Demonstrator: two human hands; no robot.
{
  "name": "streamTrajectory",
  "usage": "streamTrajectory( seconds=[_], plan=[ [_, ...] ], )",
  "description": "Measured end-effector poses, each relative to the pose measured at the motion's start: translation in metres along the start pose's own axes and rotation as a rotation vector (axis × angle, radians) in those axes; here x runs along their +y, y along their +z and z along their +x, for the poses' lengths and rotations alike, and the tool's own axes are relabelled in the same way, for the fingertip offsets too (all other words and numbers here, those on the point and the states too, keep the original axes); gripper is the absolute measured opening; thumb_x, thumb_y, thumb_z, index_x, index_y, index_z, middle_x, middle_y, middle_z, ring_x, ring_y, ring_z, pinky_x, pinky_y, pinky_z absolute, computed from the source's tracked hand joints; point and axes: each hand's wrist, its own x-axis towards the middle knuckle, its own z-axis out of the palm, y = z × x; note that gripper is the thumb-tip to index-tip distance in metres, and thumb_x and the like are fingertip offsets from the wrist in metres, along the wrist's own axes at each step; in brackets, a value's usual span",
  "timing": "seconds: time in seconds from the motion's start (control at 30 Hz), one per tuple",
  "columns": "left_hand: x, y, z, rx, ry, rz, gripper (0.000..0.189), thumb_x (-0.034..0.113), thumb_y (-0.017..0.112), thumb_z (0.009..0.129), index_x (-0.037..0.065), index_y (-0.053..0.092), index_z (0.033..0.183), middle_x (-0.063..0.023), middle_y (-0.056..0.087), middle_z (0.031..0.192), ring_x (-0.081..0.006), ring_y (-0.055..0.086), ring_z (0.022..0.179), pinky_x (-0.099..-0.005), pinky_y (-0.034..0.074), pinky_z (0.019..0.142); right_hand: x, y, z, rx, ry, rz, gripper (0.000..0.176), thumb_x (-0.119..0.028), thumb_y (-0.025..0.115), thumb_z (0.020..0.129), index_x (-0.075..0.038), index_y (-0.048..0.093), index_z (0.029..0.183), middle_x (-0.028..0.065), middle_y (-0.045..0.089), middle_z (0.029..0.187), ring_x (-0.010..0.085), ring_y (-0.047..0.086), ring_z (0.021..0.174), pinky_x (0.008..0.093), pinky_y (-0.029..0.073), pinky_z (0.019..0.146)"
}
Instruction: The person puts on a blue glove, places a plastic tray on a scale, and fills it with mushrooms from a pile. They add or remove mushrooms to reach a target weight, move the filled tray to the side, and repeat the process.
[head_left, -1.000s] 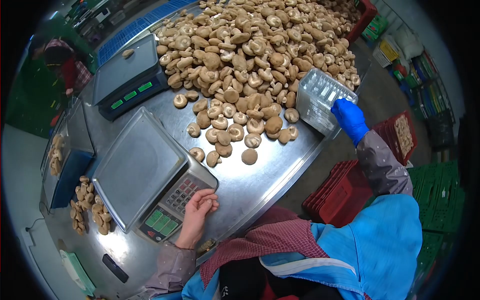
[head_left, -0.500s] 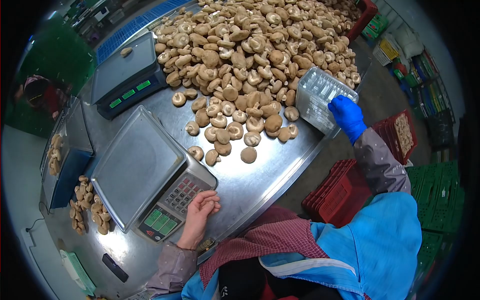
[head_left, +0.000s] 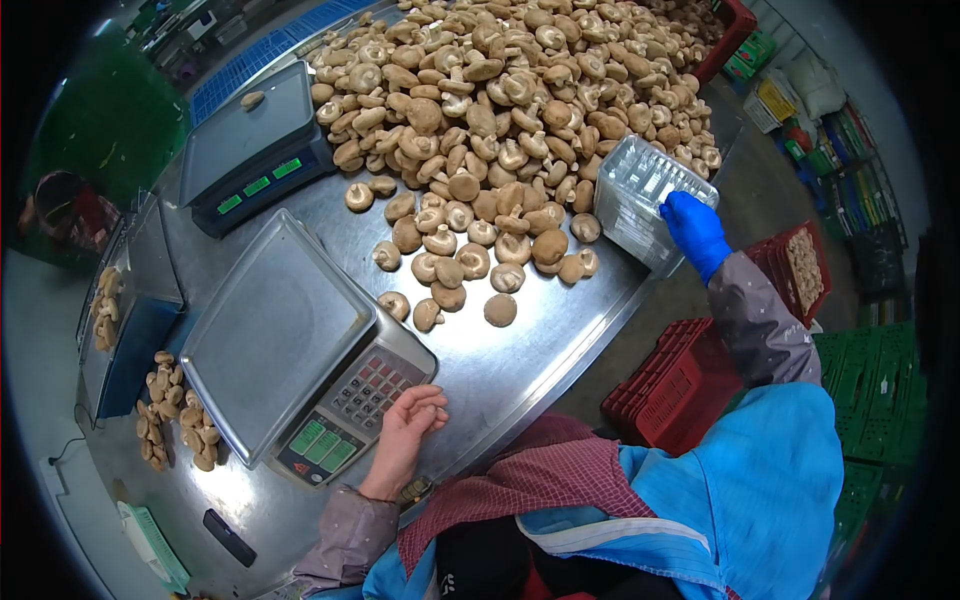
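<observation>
My right hand [head_left: 695, 232], in a blue glove, is closed on the near edge of a stack of clear plastic trays [head_left: 640, 200] at the table's right edge. The part of the fingers inside the stack is hard to see. My bare left hand [head_left: 408, 435] hovers or rests beside the keypad of a silver scale [head_left: 280, 330], fingers loosely bent and holding nothing. Green digits glow on the scale's display, and its flat pan carries nothing. A large heap of shiitake mushrooms [head_left: 480, 100] lies beyond, with several loose ones [head_left: 500, 310] on the steel in front.
A second scale [head_left: 250, 150] bears one mushroom. Farther left, a third scale [head_left: 135, 320] holds mushrooms, near small mushroom piles [head_left: 195, 425]. A phone [head_left: 230, 537] and green tray [head_left: 155, 550] lie lower left. Red crates [head_left: 680, 385] stand on the floor. Another person [head_left: 70, 210] is at far left.
My hands and the trays stay nearly where they were; the left hand has shifted only slightly. The other person's head at far left has moved a little. The view has shifted very slightly.
</observation>
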Motion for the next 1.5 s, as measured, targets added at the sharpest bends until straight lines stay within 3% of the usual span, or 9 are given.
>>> streamTrajectory(
  seconds=[0.17,0.27,0.47,0.6,0.87,1.0,1.13,1.27,1.5],
  plan=[
    [0.0,-0.001,-0.002,-0.003,-0.002,0.002,0.023,0.004,0.049,0.087,0.0,0.051,0.11,-0.0046,0.059,0.096,-0.0093,0.056,0.08,-0.0208,0.047,0.074,-0.017,-0.044,0.025,0.338,-0.071,-0.269,0.012,-0.019,0.056,0.08,-0.007,0.053,0.079,0.0117,0.053,0.073,0.032,0.055,0.067,0.0432,0.044,0.057],
    [0.006,0.01,-0.001,-0.06,-0.033,0.022,0.028,0.008,0.05,0.087,0.0,0.048,0.114,-0.0078,0.057,0.101,-0.0118,0.057,0.085,-0.024,0.048,0.077,-0.075,-0.089,0.016,0.447,-0.244,-0.045,0.006,-0.015,0.059,0.075,-0.012,0.056,0.078,0.01,0.054,0.071,0.0291,0.055,0.066,0.0387,0.044,0.054],
    [0.008,0.048,0.007,-0.396,-0.304,-0.578,0.05,0.018,0.051,0.089,0.0,0.025,0.128,-0.0206,0.043,0.124,-0.0263,0.053,0.102,-0.0319,0.049,0.083,-0.176,-0.023,-0.097,-0.395,-0.751,0.506,0.017,-0.025,0.057,0.077,-0.008,0.054,0.077,0.0093,0.052,0.072,0.0264,0.056,0.066,0.0372,0.046,0.056],
    [-0.044,0.043,0.054,-0.199,-0.484,-0.617,0.048,0.004,0.046,0.086,-0.002,0.023,0.128,-0.0275,0.037,0.126,-0.0308,0.052,0.103,-0.034,0.048,0.083,-0.17,0.023,-0.115,-0.365,-0.704,0.535,0.019,-0.027,0.058,0.076,-0.009,0.053,0.075,0.0086,0.052,0.07,0.0254,0.054,0.06,0.0375,0.044,0.051],
    [0.0,0.083,0.211,-0.031,-0.054,-0.479,0.037,-0.006,0.038,0.085,-0.008,0.03,0.121,-0.0242,0.043,0.116,-0.0321,0.055,0.095,-0.0373,0.051,0.078,-0.121,0.068,0.008,-0.113,-0.411,0.337,0.022,-0.031,0.06,0.076,-0.01,0.055,0.08,0.0076,0.053,0.074,0.026,0.056,0.066,0.0374,0.044,0.054],
    [0.014,0.106,0.249,-0.034,-0.106,-0.553,0.029,-0.002,0.034,0.089,-0.01,0.031,0.117,-0.0229,0.046,0.112,-0.0325,0.057,0.092,-0.031,0.054,0.072,-0.114,0.046,0.085,0.276,-0.18,0.53,0.031,-0.031,0.061,0.077,-0.012,0.056,0.101,0.0111,0.053,0.098,0.0301,0.053,0.085,0.0376,0.045,0.069],
    [0.02,0.106,0.273,-0.009,-0.095,-0.483,0.033,0.008,0.031,0.094,-0.01,0.03,0.122,-0.0228,0.046,0.114,-0.0322,0.057,0.092,-0.028,0.054,0.07,-0.111,0.081,0.151,0.314,-0.029,0.405,0.046,-0.041,0.057,0.078,-0.018,0.051,0.116,0.0114,0.046,0.118,0.0334,0.044,0.106,0.0441,0.038,0.084],
    [0.025,0.106,0.254,0.022,-0.041,-0.479,0.034,0.008,0.029,0.094,-0.01,0.029,0.123,-0.0234,0.043,0.119,-0.0333,0.054,0.1,-0.0335,0.053,0.078,-0.136,0.092,0.116,0.245,-0.063,0.233,0.051,-0.052,0.052,0.076,-0.021,0.051,0.117,0.0084,0.041,0.128,0.0373,0.035,0.117,0.0493,0.035,0.089],
    [-0.009,0.079,0.204,-0.016,-0.076,-0.646,0.041,-0.003,0.029,0.089,-0.001,0.022,0.129,-0.019,0.032,0.13,-0.0354,0.042,0.115,-0.0488,0.045,0.091,-0.161,0.076,0.028,0.113,-0.233,0.454,0.032,-0.022,0.057,0.079,-0.007,0.056,0.107,0.0098,0.055,0.102,0.0345,0.048,0.097,0.042,0.04,0.082]
  ],
)
